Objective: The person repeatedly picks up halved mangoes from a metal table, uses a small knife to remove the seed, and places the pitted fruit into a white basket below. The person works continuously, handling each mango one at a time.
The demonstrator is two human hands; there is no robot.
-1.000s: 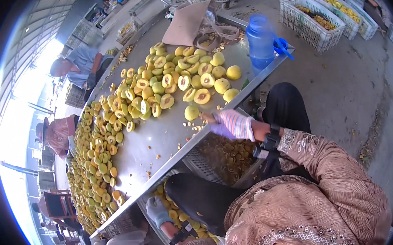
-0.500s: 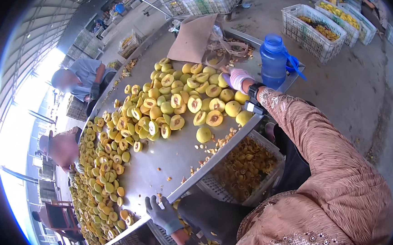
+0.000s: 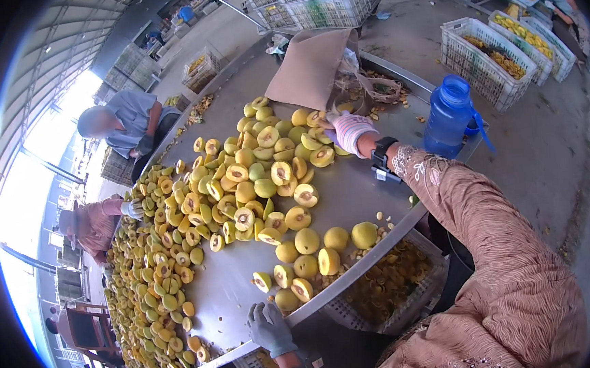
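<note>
My left hand (image 3: 269,328), in a grey glove, lies at the near edge of the metal table with its fingers apart, holding nothing. Just beyond it sit several halved yellow-green stone fruits (image 3: 305,266), some cut side up. My right hand (image 3: 353,131), in a striped pink and white glove, reaches to the far right of the fruit pile (image 3: 243,172). Its fingers are curled, and whatever may be in them is too small to make out. In front of those fingers lies a brown cloth sack (image 3: 309,67). A blue water bottle (image 3: 447,117) stands right of my right wrist.
A crate of brown fruit scraps (image 3: 391,280) stands under the near table edge. Two people (image 3: 126,120) (image 3: 93,229) sit along the far left side. Crates of yellow fruit (image 3: 488,61) stand on the floor at right. Small pits and bits dot the metal table (image 3: 227,291).
Several fruits have come toward the near edge, close to my left hand. My right hand has moved slightly down and left of the bottle. A far-left person's gloved hand now reaches the pile.
</note>
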